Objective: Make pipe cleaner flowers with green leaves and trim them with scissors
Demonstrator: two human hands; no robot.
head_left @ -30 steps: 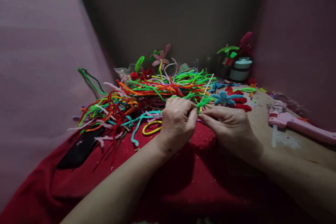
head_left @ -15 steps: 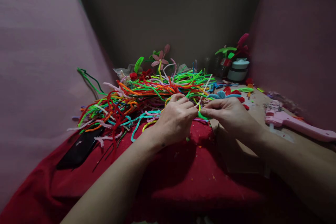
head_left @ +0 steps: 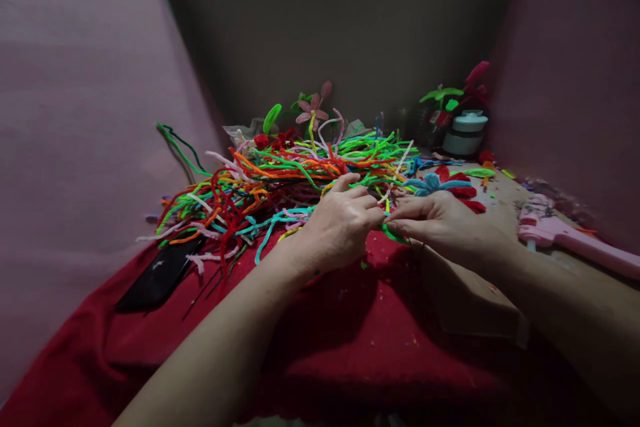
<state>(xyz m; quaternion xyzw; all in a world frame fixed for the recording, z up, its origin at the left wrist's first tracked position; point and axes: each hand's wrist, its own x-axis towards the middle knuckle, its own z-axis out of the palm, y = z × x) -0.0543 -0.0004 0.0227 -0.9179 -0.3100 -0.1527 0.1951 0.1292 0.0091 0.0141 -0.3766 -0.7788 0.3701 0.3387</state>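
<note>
A small green fuzzy piece (head_left: pixel 394 235) shows between my two hands, over the near edge of the red cloth (head_left: pixel 370 347). My right hand (head_left: pixel 435 223) pinches it between thumb and fingertips. My left hand (head_left: pixel 345 223) is closed at the piece's left side, its fingertips touching or nearly touching those of my right hand and partly hidden behind its own knuckles. Just beyond both hands lies a large tangled pile of coloured pipe cleaners (head_left: pixel 300 167), in green, orange, red, pink and blue.
A black phone (head_left: pixel 157 277) lies left. At right are a pink glue gun (head_left: pixel 575 237), a blue fuzzy flower (head_left: pixel 433 183) and cardboard (head_left: pixel 475 293). A white-lidded jar (head_left: pixel 467 133) and a pink fuzzy flower (head_left: pixel 313 110) stand at the back.
The whole view has shifted slightly, so things appear further right. More of the green piece shows below my right fingertips, and it hangs a little lower. Both hands stay close together.
</note>
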